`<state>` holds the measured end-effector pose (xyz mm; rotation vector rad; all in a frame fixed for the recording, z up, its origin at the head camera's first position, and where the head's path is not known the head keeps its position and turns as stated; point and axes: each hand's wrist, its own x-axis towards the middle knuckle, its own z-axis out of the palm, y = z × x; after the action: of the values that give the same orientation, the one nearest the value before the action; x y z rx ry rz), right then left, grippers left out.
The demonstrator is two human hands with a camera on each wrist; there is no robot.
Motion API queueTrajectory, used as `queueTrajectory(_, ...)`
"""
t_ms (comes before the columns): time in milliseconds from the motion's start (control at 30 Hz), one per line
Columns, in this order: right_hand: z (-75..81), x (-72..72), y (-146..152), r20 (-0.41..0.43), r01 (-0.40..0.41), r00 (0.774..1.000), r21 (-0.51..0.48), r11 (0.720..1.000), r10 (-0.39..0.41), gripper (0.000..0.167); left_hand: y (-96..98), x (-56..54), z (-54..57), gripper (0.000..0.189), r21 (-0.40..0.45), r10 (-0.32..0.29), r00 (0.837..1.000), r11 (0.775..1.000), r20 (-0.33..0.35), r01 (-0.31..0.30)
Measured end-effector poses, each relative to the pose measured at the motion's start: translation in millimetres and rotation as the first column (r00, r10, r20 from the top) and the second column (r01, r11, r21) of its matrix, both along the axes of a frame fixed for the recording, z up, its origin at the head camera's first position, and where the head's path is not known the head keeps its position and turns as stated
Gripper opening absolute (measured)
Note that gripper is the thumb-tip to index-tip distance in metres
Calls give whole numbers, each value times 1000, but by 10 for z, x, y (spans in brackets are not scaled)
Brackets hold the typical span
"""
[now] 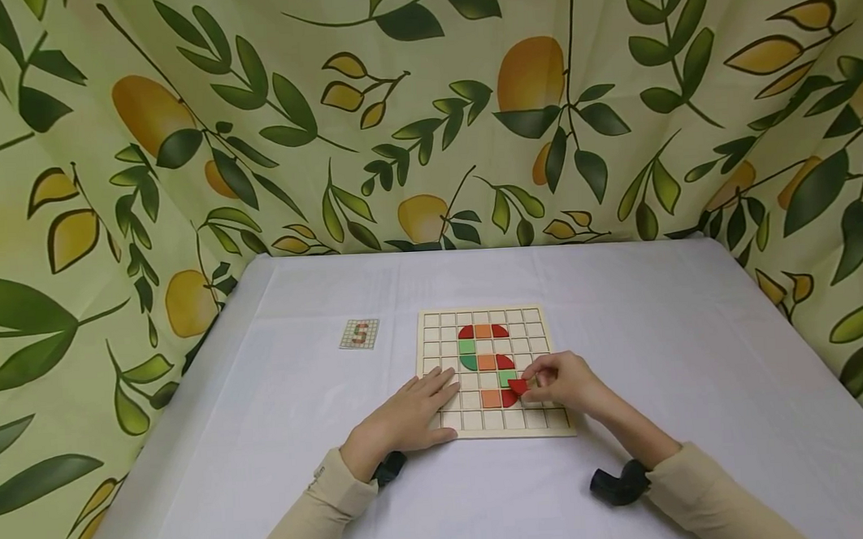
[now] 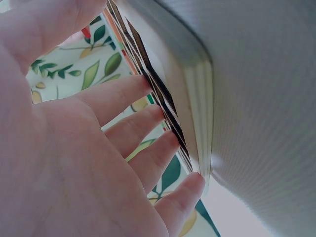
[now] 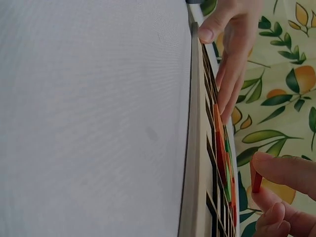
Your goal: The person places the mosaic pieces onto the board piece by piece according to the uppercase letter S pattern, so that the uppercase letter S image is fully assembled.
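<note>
A square wooden grid board (image 1: 476,423) lies on the table, with red, orange and green tiles set in its cells in an S-like shape. My right hand (image 1: 565,383) pinches a red tile (image 1: 518,387) between thumb and finger over the board's right side. In the right wrist view that red tile (image 3: 256,177) stands off the board, gripped at its edges. My left hand (image 1: 409,409) rests with spread, straight fingers on the board's left edge. From the left wrist view, its fingertips (image 2: 170,140) touch the board's surface.
A small pattern card (image 1: 359,334) showing a similar S on a grid lies left of the board on the white tablecloth (image 1: 298,382). Behind the table hangs a leaf-and-fruit patterned curtain (image 1: 425,139). Black wrist-worn devices (image 1: 618,484) sit by both sleeves.
</note>
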<state>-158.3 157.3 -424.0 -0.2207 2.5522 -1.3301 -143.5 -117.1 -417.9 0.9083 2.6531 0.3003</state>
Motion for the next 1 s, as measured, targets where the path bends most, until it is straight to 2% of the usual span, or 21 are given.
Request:
queueTrajectory(400, -21, -5, -93, -7, -9, 1000, -5, 1000, 9, 28, -1, 1, -9, 70, -5, -3, 1000, 1000, -4, 3)
queueTrajectory(700, -22, 1, -154, -28, -53, 998, -36, 998, 52, 25, -1, 1, 2, 69, -2, 0, 1000, 1000, -3, 0)
queueTrajectory(1000, -36, -4, -226, -48, -50, 998, 1, 999, 50, 24, -2, 1, 0, 70, -3, -1, 1000, 1000, -5, 1)
